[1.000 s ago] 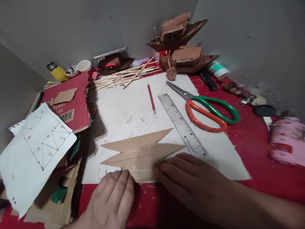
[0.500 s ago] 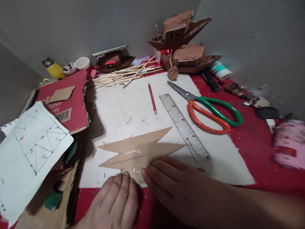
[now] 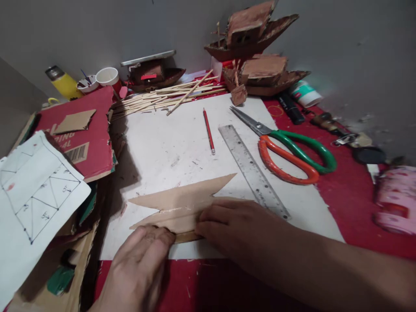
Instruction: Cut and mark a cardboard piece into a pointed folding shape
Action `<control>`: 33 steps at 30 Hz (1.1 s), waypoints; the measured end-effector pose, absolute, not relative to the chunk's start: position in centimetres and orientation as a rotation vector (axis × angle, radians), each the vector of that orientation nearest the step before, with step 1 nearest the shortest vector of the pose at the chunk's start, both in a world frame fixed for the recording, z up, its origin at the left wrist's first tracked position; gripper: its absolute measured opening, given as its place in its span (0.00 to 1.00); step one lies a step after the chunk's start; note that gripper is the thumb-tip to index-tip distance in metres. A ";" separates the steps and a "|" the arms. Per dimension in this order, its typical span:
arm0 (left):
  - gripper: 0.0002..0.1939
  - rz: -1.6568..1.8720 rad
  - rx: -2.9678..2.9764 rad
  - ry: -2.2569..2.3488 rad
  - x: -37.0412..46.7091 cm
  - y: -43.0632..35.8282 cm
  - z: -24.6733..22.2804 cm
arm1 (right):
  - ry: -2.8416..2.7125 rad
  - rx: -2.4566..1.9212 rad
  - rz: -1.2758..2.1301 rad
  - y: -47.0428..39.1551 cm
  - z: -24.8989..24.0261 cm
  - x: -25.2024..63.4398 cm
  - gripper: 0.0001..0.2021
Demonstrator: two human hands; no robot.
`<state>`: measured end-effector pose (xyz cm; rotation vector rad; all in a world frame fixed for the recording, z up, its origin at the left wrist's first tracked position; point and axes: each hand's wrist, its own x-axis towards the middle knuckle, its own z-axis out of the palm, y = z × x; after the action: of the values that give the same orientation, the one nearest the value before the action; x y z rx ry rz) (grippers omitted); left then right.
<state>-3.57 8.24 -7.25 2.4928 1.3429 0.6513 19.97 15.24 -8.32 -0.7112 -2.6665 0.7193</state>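
Note:
A brown cardboard cutout [image 3: 186, 197] with long pointed ends lies on the white sheet [image 3: 162, 143]. Shiny clear tape runs along a seam across it. My left hand [image 3: 138, 260] has its fingers curled over the cutout's near left edge. At the near right, my right hand [image 3: 227, 221] grips the same edge with bent fingers and covers the right points. Between the two hands, the near strip of cardboard is folded up; both thumbs are mostly hidden. Right of the cutout lies a clear ruler [image 3: 253, 171], with scissors [image 3: 286, 145] beyond it and a red pencil [image 3: 209, 132] behind.
Thin wooden sticks [image 3: 162, 97] lie in a heap at the back, near brown boat models [image 3: 263, 71]. On the left, a paper with a drawing [image 3: 42, 190] rests over cardboard scraps [image 3: 91, 151]. A pink pouch [image 3: 396, 199] sits at the far right.
My hands have gone from lying flat on the cutout to curling around its near edge, and the near strip is now folded up. The view has shifted slightly.

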 end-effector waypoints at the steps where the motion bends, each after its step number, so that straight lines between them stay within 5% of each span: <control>1: 0.13 0.649 2.405 1.357 -3.5 8.5 -7.0 | -2.643 -0.740 0.789 15.6 -8.1 20.2 0.07; 18: 0.07 0.664 2.088 1.544 -3.6 10.0 -6.1 | -2.417 -1.178 1.327 19.4 -5.3 22.7 0.06; 33: 0.15 0.430 1.857 1.694 -3.2 11.0 -4.6 | -2.454 -1.018 0.997 19.3 -4.8 23.1 0.10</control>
<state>-3.20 11.04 -4.55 1.8572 1.6944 0.4305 23.12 19.31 -4.84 -1.0181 -2.4540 0.9969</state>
